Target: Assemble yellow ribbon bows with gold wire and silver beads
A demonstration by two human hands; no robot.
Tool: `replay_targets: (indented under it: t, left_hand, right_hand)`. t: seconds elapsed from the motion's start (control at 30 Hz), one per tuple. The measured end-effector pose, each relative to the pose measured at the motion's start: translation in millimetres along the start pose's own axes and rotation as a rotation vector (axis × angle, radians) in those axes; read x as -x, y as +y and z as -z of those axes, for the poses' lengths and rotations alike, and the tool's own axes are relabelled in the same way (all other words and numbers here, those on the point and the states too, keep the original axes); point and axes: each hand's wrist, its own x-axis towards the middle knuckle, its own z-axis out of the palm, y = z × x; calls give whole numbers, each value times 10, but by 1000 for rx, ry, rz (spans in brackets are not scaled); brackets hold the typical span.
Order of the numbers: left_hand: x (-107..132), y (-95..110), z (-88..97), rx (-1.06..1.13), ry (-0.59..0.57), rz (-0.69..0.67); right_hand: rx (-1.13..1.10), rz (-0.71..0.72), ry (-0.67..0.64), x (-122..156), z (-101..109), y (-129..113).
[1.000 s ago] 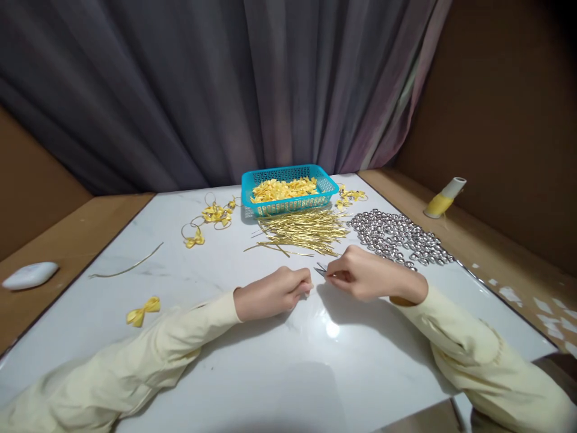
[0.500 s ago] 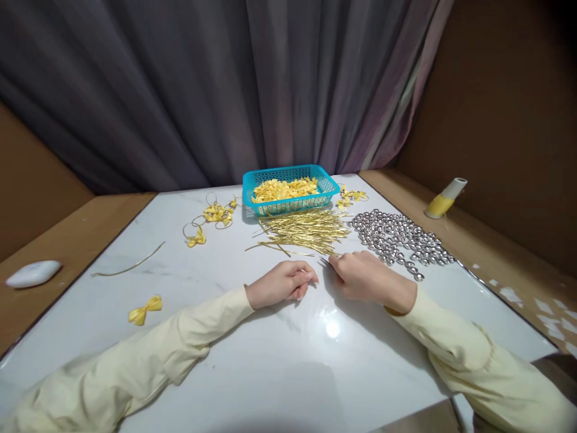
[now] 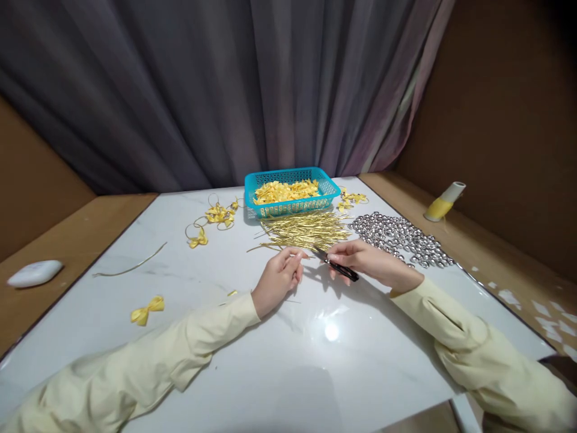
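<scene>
My right hand (image 3: 363, 260) is closed around a pair of small scissors (image 3: 341, 270) with black handles. Their metal blades point up and left, toward my left hand (image 3: 280, 276). The left hand's fingers are curled and pinched together; what they hold, if anything, is hidden or too thin to make out. Just beyond both hands lies a pile of gold wire ties (image 3: 306, 230). A thin strand (image 3: 293, 301) shows beside the left wrist, and a small gold scrap (image 3: 232, 293) lies left of it.
A blue basket (image 3: 293, 210) of yellow bows stands at the back. Silver beads (image 3: 401, 237) spread at right. Beaded bows on loops (image 3: 219, 214) lie left, with a loose yellow bow (image 3: 148, 310) nearer. A thread spool (image 3: 444, 202) and white mouse-like object (image 3: 35, 273) flank the table.
My right hand has turned and lifted slightly, bringing the scissors' black handles into view. My left hand has shifted a little. The gold scrap and thin strand beside it now show.
</scene>
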Motion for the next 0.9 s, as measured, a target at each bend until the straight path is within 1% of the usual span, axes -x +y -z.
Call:
replay_targets:
  t: [0.1,0.2,0.4,0.5,0.77,0.9]
  left_hand:
    - [-10,-14,10,-2,44,-29]
    - [-3,-14,4,-13,36,-33]
    - [32,6,-17,-77,22,-56]
    - [43,1,-14,-84,-7,-62]
    - [61,2,-12,-159,-16,-75]
    - [68,13,-15,-169,-28,-75]
  right_hand:
    - [-66,-30,-9,-23,-24,40]
    - [-124,-27,-10,-30,-46,33]
    - [-211,-66,75,-49,-103,5]
    - [-263,-78,51,-58,-118,15]
    - [-313,-37,25,-85,-147,37]
    - [-333,-50,-8,-104,-163,45]
